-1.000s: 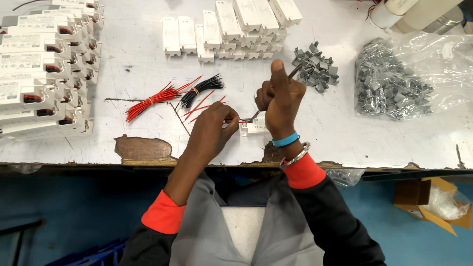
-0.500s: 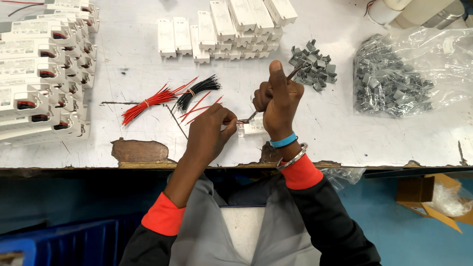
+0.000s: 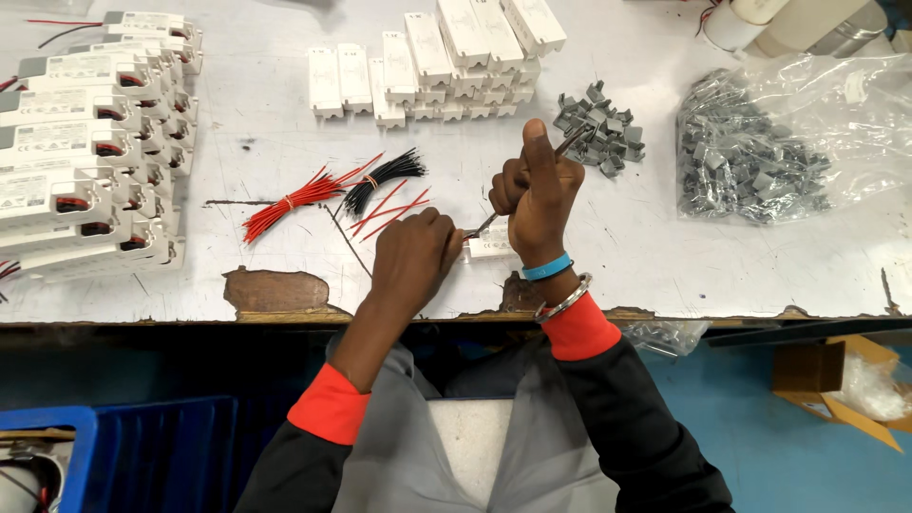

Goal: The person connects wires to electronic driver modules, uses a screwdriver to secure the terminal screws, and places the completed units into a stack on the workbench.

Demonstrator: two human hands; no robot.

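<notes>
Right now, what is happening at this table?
A person works at a worn white table. The right hand grips a thin metal tool and presses its tip toward a small white module, which the left hand steadies. Red wires, black wires, grey clips and rows of white modules lie around.

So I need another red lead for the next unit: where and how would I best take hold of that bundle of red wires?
Grip the red wire bundle at its tied waist, where the band gathers the strands. Come from above, fingers across its length: it lies flat on the table, slanting up to the right. Its right end nears the black wire bundle, so stay left.
</notes>
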